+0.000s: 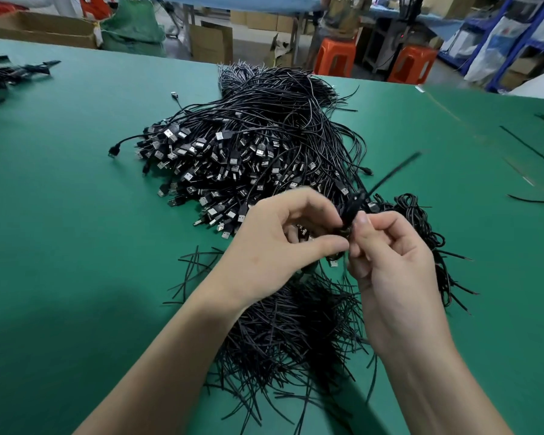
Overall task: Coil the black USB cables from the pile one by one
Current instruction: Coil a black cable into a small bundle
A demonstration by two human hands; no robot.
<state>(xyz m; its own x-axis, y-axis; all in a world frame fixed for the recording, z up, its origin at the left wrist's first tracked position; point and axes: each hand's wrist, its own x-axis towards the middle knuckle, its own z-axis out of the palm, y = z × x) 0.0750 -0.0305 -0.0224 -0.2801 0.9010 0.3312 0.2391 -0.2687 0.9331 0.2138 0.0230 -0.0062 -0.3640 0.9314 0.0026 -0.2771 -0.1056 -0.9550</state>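
Fingers (328, 246) of left hand (280, 243) are clamped on small coiled cable (347, 215), thumb and forefinger pinching it from the left. Right hand (390, 265) fingers (363, 221) pinch the same bundle from the right, mid-frame, lifted off the green surface (76, 230). Loose black tail (396, 174) sticks out toward upper right, motion-blurred; cannot tell if it's cable end or tie.

Risks:
- Pinch area is small, so any slack in either grip likely lets the loops spring open.
- Flicking tail could snag strands of the USB cable pile (248, 146) just behind and drag extras out.
- A dropped bundle would land in the cut black ties (296, 324) directly below the hands and tangle.
- Finished coils (421, 221) sit near the right hand, easy to knock with the wrist.
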